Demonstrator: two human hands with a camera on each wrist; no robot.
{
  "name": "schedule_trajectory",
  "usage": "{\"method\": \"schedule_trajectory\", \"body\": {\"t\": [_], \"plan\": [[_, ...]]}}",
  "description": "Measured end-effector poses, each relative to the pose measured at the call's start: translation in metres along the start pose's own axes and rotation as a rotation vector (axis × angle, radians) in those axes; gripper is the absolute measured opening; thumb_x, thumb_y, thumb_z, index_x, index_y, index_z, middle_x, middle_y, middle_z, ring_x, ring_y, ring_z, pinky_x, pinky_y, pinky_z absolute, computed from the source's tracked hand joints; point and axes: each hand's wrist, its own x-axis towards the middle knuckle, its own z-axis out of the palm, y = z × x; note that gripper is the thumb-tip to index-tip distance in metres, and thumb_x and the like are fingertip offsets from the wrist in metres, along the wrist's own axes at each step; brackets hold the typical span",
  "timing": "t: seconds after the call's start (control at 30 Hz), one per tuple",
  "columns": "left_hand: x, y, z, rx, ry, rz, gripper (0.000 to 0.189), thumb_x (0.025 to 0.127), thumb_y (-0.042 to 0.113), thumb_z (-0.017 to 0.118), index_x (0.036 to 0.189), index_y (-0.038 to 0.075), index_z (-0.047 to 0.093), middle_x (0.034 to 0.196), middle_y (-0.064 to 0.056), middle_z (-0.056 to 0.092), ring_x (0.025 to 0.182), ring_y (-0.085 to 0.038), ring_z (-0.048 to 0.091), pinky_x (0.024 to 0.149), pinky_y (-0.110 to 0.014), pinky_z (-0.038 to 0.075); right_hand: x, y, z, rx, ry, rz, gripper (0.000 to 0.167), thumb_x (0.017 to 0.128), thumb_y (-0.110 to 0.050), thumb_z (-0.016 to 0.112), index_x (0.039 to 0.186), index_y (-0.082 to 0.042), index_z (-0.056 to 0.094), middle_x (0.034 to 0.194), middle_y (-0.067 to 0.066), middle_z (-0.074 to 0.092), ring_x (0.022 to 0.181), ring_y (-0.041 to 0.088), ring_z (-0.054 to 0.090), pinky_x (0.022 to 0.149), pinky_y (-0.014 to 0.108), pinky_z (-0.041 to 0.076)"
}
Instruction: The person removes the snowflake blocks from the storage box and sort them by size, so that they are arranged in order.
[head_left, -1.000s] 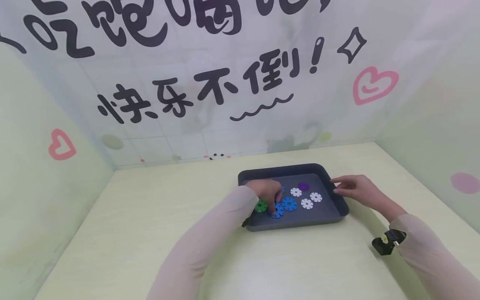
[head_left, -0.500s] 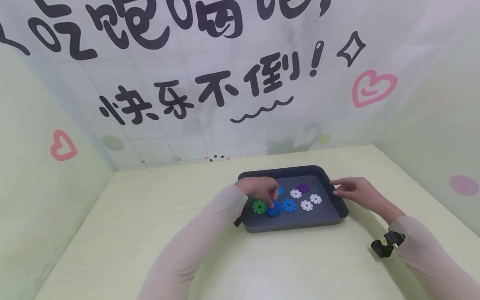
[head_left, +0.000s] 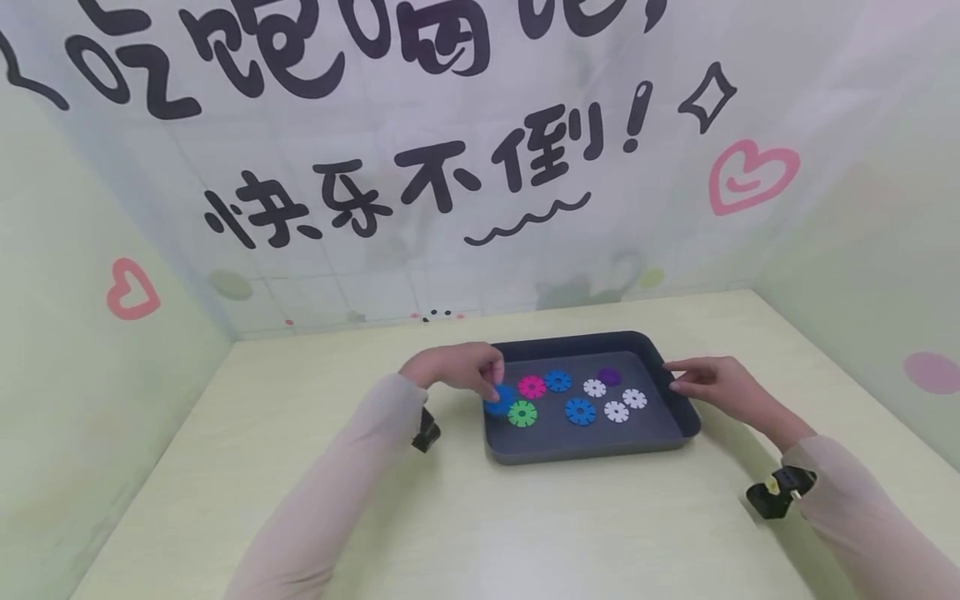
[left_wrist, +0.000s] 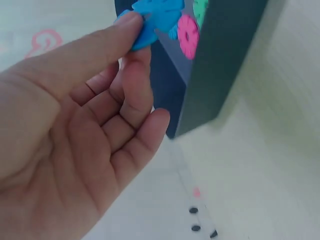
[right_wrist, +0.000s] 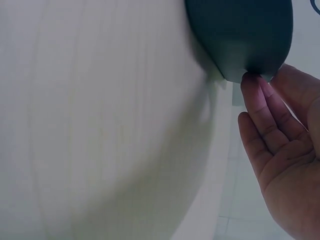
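Beside the green disc (head_left: 522, 422) at the left end of the tray (head_left: 592, 452), your left hand (head_left: 459, 367) pinches a blue notched piece (head_left: 502, 405); fingers loosely extended, your right hand (head_left: 720, 382) touches the right wall (right_wrist: 240, 35). Farther off lies a purple disc (head_left: 609, 377), then the lettered backdrop (head_left: 360, 275).

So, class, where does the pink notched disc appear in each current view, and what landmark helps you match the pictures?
Head: the pink notched disc lies below and slightly right of the picture's centre.
Left wrist: near the top edge, right of centre.
Right wrist: not in it.
Shared landmark: the dark tray, at least partly visible in all three.
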Motion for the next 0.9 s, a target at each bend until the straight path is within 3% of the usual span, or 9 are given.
{"method": "schedule_trajectory", "body": {"t": [0.17,0.4,0.53,0.9], "plan": [[-0.023,-0.021,-0.006,-0.064,0.003,-0.025,0.016,0.082,0.011,0.069,0.085,0.006,0.054,0.071,0.0,0.047,0.066,-0.012,0.042,0.062,-0.025,0.037,0.001,-0.001,0.001,0.0,0.006,-0.004,0.04,0.084,-0.015,0.067,0.116,0.008,0.058,0.086,0.011,0.068,0.076,0.007,0.062,0.064,0.024,0.049],[-0.039,-0.046,0.001,-0.129,-0.015,-0.144,0.018,0.083,0.013,0.068,0.089,0.006,0.053,0.076,-0.002,0.056,0.069,-0.014,0.048,0.066,-0.028,0.04,-0.001,-0.002,0.003,-0.003,0.033,-0.009,0.04,0.084,-0.014,0.067,0.115,0.008,0.058,0.084,0.009,0.068,0.075,0.002,0.06,0.064,0.023,0.048],[-0.036,-0.058,0.011,-0.186,-0.018,-0.18,0.017,0.083,0.011,0.068,0.089,0.005,0.053,0.074,-0.001,0.054,0.065,-0.012,0.046,0.062,-0.027,0.038,-0.001,-0.001,0.003,0.0,0.039,-0.017,0.039,0.084,-0.013,0.067,0.115,0.009,0.058,0.084,0.009,0.068,0.074,0.001,0.059,0.064,0.023,0.048],[-0.019,-0.077,0.027,-0.163,0.154,-0.193,0.012,0.082,0.008,0.068,0.092,0.005,0.061,0.079,-0.003,0.057,0.069,-0.015,0.047,0.064,-0.026,0.039,-0.002,-0.001,0.003,0.009,0.041,-0.014,0.039,0.084,-0.012,0.066,0.115,0.009,0.058,0.084,0.01,0.067,0.074,0.002,0.059,0.064,0.023,0.048]]}}
